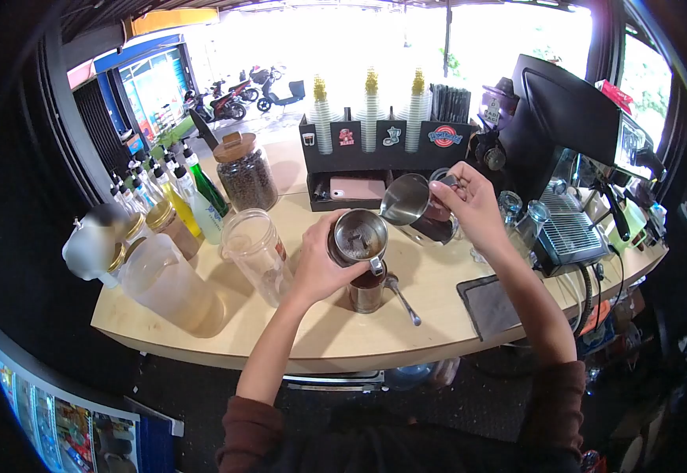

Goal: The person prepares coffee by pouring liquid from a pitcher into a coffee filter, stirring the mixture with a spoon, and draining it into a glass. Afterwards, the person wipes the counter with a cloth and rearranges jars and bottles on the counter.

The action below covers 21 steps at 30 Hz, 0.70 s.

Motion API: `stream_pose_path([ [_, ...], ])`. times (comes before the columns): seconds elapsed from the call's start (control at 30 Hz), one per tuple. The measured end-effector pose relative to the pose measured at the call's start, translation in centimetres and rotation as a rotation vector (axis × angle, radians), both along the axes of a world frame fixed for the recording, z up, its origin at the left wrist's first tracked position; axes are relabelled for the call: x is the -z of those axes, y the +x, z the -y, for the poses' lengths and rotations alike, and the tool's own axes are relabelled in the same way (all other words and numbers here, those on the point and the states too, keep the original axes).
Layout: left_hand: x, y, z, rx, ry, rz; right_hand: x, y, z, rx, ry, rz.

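Note:
My left hand (317, 264) is wrapped around a small metal cup (362, 234) with a side tab. Dark brown liquid and some froth show inside it. Directly below stands a steel tumbler (365, 297) on the counter, partly covered by the cup; whether the two touch, I cannot tell. Up and to the right, my right hand (469, 203) grips a steel pitcher (406, 200), tilted with its spout toward the cup. No stream between them is visible. A spoon (403, 302) lies on the wood just right of the tumbler.
Left of my hands stand a clear plastic jar (255, 252), a cloudy pitcher (166, 284), syrup bottles (206, 193) and a coffee bean jar (246, 173). Behind is a black cup organizer (387, 150) holding a phone (357, 188). To the right are a folded cloth (488, 306) and an espresso machine (568, 229).

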<state>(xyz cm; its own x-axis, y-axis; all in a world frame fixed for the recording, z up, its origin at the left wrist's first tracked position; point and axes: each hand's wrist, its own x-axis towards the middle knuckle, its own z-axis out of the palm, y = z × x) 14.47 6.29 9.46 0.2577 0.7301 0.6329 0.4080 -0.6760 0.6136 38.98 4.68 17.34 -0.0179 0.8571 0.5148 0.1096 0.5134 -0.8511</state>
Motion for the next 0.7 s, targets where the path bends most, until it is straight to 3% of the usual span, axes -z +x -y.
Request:
stream_pose_path([
  [0.27, -2.4, 0.0, 1.1, -0.066, 0.063, -0.053, 3.8, 3.8, 1.0, -0.028, -0.088, -0.219],
  [0.7, -5.1, 0.5, 2.5, -0.062, 0.047, -0.031, 15.8, 7.1, 2.0, 0.001, -0.303, -0.49],
])
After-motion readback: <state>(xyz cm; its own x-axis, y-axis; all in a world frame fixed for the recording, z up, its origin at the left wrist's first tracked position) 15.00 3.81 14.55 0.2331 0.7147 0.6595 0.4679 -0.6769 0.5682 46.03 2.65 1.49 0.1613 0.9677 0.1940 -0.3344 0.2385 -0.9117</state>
